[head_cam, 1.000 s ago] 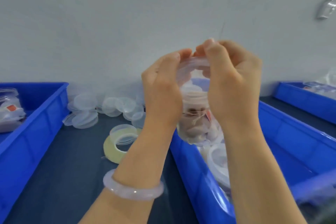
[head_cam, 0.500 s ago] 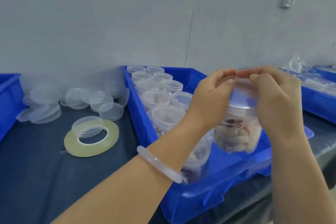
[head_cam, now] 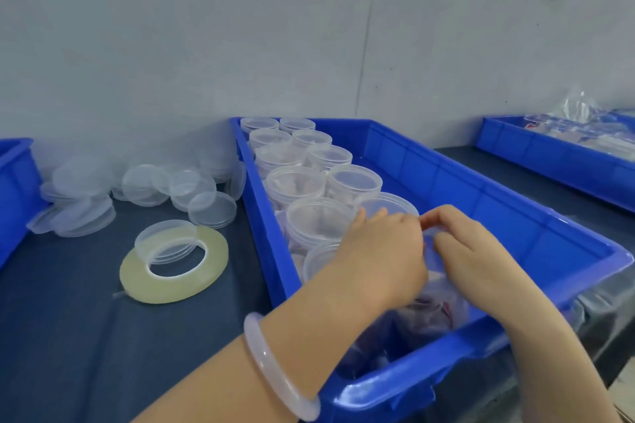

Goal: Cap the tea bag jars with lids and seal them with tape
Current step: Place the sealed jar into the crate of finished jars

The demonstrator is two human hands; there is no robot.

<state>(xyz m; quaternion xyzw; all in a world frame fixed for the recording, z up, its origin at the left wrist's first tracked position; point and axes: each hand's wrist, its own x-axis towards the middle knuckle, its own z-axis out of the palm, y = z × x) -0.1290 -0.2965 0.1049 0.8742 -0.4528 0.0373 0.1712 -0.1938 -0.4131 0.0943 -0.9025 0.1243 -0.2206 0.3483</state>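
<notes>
A clear jar of tea bags [head_cam: 433, 299] with a lid on top sits low inside the middle blue bin [head_cam: 536, 233], near its front. My left hand [head_cam: 381, 250] and my right hand [head_cam: 470, 250] both grip its top, fingers curled over the lid, fingertips meeting above it. Most of the jar is hidden behind my hands. Several open jars [head_cam: 302, 182] stand in two rows along the bin's left side. A roll of clear tape [head_cam: 173, 268] lies flat on the dark table, with a loose lid [head_cam: 166, 240] resting on it.
A heap of clear lids [head_cam: 137, 185] lies against the wall left of the bin. Another blue bin [head_cam: 13, 189] stands at the far left, and a third [head_cam: 556, 147] with bagged items at the far right. The table's front edge is close on the right.
Both hands have lowered the capped jar from chest height into the front of the middle bin. The view has swung to the right and downward.
</notes>
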